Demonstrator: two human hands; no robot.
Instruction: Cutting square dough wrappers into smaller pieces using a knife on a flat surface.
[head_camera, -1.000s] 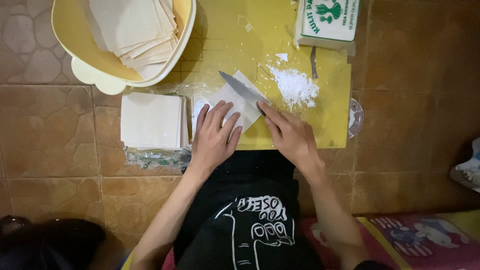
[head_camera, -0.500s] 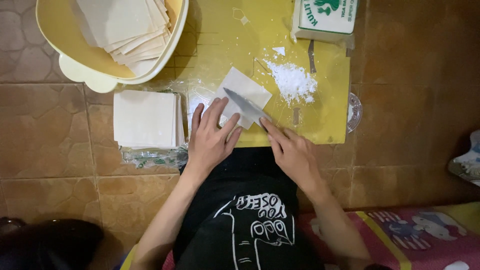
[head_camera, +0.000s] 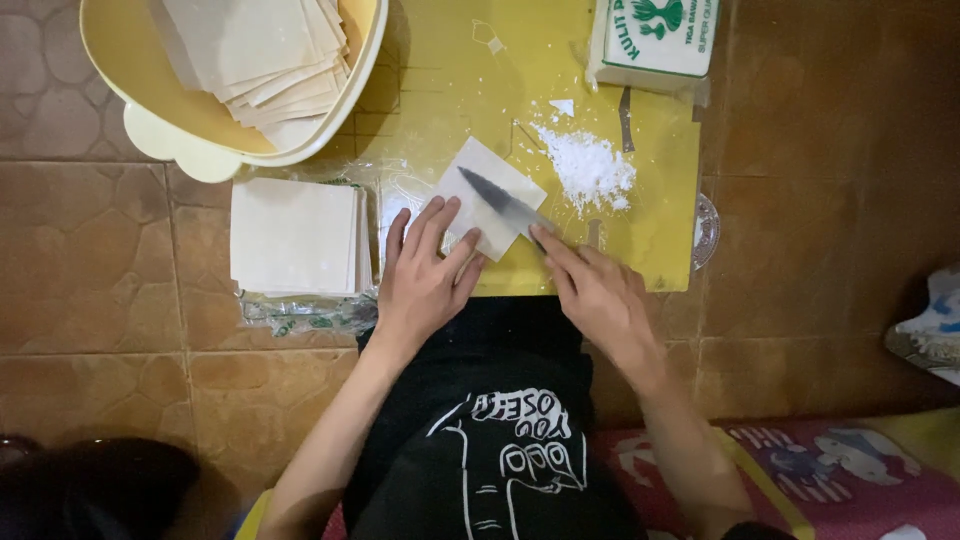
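Note:
A square white wrapper sheet (head_camera: 495, 178) lies on a yellow cutting board (head_camera: 450, 90). My left hand (head_camera: 422, 280) rests flat with its fingertips pressing the sheet's near corner. My right hand (head_camera: 592, 290) grips a knife (head_camera: 500, 200), index finger along its spine, and the blade lies diagonally across the sheet. A small pile of white flour (head_camera: 590, 165) sits on the board just right of the sheet.
A stack of square wrappers (head_camera: 295, 238) on clear plastic lies left of the board on the brown tiled floor. A pale yellow bowl (head_camera: 150, 110) at the top left holds more sheets. A white and green packet (head_camera: 655, 40) stands at the board's far edge.
The knife blade has stayed across the sheet while the view shifted slightly; my right hand has drawn a little toward me. My left hand keeps pressing the sheet.

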